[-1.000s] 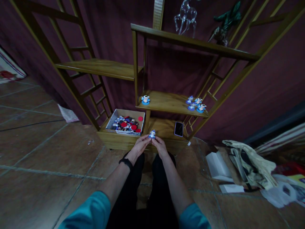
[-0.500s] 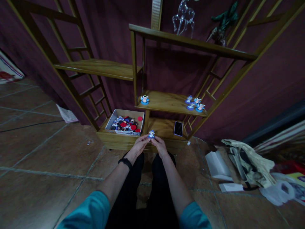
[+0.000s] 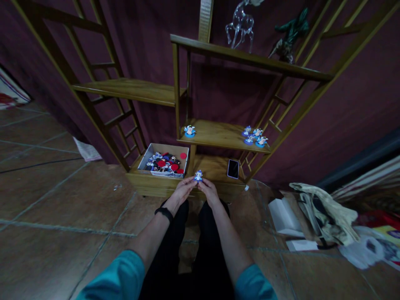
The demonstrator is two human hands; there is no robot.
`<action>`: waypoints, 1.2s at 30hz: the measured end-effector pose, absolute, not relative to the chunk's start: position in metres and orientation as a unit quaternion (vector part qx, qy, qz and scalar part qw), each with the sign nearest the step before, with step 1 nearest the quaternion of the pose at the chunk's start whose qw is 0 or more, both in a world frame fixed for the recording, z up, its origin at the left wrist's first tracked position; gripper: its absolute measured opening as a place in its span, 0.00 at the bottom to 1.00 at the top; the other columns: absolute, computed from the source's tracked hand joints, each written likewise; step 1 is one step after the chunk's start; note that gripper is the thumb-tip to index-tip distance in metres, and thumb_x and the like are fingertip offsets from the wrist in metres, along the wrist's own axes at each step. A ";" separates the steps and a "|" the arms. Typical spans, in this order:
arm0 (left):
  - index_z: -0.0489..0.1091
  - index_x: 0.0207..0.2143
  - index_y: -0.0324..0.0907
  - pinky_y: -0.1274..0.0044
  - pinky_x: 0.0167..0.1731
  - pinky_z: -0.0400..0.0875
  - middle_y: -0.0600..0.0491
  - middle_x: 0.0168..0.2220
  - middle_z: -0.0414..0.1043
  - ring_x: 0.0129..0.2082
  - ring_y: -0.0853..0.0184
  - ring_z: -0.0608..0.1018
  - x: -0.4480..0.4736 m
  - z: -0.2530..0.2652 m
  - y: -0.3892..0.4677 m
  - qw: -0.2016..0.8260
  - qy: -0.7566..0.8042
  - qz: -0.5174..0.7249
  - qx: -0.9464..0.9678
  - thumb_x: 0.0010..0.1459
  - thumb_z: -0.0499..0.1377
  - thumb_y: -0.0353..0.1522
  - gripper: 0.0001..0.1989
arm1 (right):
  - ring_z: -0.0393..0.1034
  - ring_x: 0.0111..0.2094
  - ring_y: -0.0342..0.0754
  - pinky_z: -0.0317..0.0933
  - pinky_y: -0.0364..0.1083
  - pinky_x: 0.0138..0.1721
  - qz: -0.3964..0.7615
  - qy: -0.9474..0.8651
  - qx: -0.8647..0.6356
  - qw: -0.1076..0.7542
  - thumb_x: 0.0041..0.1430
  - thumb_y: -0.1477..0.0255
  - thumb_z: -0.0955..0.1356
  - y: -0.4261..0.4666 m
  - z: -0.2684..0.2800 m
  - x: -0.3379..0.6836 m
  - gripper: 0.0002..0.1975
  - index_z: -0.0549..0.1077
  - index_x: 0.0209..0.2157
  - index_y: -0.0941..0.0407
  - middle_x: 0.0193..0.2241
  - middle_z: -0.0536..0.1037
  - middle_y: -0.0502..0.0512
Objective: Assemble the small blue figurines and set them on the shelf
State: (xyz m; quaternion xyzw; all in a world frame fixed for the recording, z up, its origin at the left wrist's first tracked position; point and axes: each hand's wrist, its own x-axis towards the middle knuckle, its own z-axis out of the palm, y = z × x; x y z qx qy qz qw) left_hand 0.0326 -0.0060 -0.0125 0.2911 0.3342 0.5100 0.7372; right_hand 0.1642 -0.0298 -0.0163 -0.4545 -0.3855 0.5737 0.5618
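Figurine [image 3: 198, 176], upright on its purple-blue base, remains pinched between the fingertips of left hand [image 3: 185, 188] and right hand [image 3: 208, 191] before the lower shelf [image 3: 213, 165], position essentially unchanged, indicating continued two-handed holding.

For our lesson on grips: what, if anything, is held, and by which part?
The left hand and right hand together hold a small figurine by its purplish-blue base.
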 end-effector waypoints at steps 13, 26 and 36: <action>0.74 0.41 0.37 0.76 0.45 0.67 0.48 0.36 0.77 0.37 0.69 0.77 0.031 -0.014 -0.005 0.737 0.330 0.512 0.293 0.41 0.66 0.22 0.21 | 0.72 0.42 0.50 0.64 0.50 0.45 0.593 -0.367 -0.442 0.564 0.43 0.62 0.72 -0.027 -0.017 0.163 0.21 0.75 0.41 0.54 0.40 0.78 0.55; 0.74 0.39 0.35 0.76 0.45 0.67 0.47 0.35 0.77 0.36 0.69 0.77 0.031 -0.010 -0.006 0.741 0.329 0.513 0.283 0.43 0.66 0.23 0.17 | 0.72 0.37 0.47 0.65 0.49 0.42 0.588 -0.358 -0.455 0.565 0.42 0.59 0.72 -0.026 -0.018 0.161 0.20 0.75 0.37 0.54 0.35 0.78 0.54; 0.75 0.33 0.35 0.75 0.47 0.68 0.48 0.33 0.76 0.37 0.68 0.77 0.029 -0.012 -0.005 0.750 0.321 0.507 0.278 0.45 0.65 0.25 0.09 | 0.70 0.32 0.44 0.64 0.48 0.40 0.586 -0.379 -0.468 0.542 0.43 0.58 0.71 -0.028 -0.015 0.162 0.17 0.73 0.31 0.55 0.30 0.75 0.51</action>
